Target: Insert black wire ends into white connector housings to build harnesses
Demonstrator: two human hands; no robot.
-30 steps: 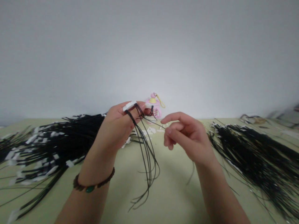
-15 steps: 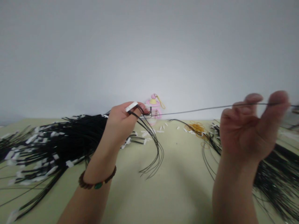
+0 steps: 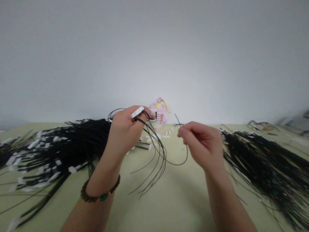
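1. The left hand (image 3: pixel 124 130) was closed, gripping a white tag (image 3: pixel 137 111) and several thin black cords (image 3: pixel 156 158), which hung loosely above the worktop (image 3: pixel 183 196).
2. The right hand (image 3: pixel 201 145) pinched one cord (image 3: pixel 180 163) between thumb and forefinger, its end curving upward.
3. The cords looked light, soft and springy, likely to tangle; the surest hold seemed close to the tag.
4. Dense bundles of black cords (image 3: pixel 65 145) lay to the left, and another bundle (image 3: pixel 263 167) lay to the right.

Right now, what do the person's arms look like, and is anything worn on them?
The left forearm wears a dark brown beaded bracelet with a green stone; the right forearm has nothing on it. No sleeves or gloves show.
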